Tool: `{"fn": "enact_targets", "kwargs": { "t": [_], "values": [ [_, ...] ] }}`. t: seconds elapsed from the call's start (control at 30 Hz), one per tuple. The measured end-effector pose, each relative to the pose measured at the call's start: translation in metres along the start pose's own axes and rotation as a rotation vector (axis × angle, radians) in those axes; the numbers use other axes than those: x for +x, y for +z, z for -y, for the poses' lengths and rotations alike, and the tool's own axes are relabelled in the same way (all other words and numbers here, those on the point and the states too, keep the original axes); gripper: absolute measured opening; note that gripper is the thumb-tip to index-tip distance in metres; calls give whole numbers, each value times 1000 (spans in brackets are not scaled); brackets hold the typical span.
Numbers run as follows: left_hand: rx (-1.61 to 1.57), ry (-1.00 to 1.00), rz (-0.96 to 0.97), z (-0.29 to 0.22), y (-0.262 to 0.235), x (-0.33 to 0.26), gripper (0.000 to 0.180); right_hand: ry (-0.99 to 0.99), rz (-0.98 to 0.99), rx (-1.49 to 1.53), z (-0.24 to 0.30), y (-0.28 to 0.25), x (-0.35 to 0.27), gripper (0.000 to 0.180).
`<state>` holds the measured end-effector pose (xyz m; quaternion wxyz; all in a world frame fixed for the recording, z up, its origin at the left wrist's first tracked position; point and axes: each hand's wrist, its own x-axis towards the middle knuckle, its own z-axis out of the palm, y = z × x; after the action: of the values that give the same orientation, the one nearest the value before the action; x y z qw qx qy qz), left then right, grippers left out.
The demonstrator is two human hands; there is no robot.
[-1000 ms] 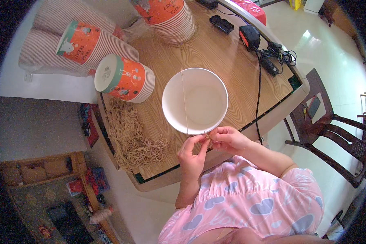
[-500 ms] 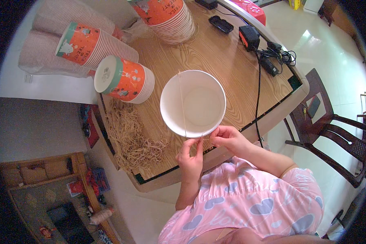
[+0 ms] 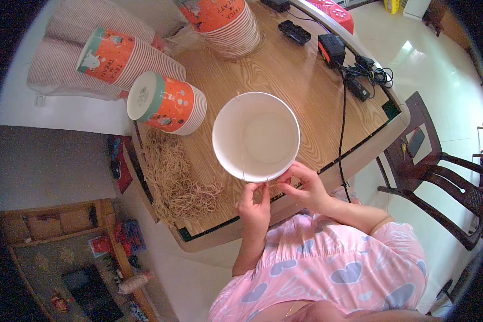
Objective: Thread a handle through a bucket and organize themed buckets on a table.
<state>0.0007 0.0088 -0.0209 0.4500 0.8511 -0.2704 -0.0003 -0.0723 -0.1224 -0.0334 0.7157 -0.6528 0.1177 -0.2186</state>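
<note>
In front of me on the table stands a white paper bucket (image 3: 271, 139), its mouth facing up. A thin tan string (image 3: 241, 137) runs across the left part of its opening, from far rim to near rim. At the near rim, my left hand (image 3: 255, 206) pinches the string between thumb and fingertips. My right hand (image 3: 306, 189) is closed too, its fingertips pinched on the string just right of the left hand's, against the rim. The bit of string between the fingers is partly hidden. A loose heap of tan strings (image 3: 172, 172) lies to the left of the bucket.
Orange-and-green stacks of paper buckets (image 3: 180, 104) lie at the left, another stack (image 3: 231, 32) stands at the back, and plastic-wrapped stacks (image 3: 64, 67) lie far left. Black adapters and cables (image 3: 354, 75) lie along the right table edge. A dark wooden chair (image 3: 434, 166) stands at right.
My right hand's fingers have shifted slightly at the near rim, still pinching the string. The left hand and the bucket have hardly moved; the whole view has shifted a little.
</note>
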Motion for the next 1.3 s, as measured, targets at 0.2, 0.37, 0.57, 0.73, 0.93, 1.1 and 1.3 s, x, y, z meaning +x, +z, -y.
{"fn": "enact_targets", "kwargs": {
  "t": [0.2,0.37,0.57,0.73,0.93,1.1,1.3],
  "values": [
    [-213,-69,-74,0,6,0,15,32,26,10,-4,-1,1,6],
    [-66,35,-44,-2,4,3,15,41,6,47,-13,-1,1,6],
    [12,135,-19,-5,-2,5,14,152,36,119,-7,-3,-1,8],
    [106,197,19,-6,-3,6,14,148,29,108,-7,-2,-1,10],
    [-30,158,-20,-5,-4,5,16,99,37,86,-10,-2,1,10],
    [35,246,56,-9,-4,8,17,129,20,108,-14,-2,1,9],
    [-64,184,42,1,-1,-1,18,121,21,125,-13,-3,3,8]
  ]
}}
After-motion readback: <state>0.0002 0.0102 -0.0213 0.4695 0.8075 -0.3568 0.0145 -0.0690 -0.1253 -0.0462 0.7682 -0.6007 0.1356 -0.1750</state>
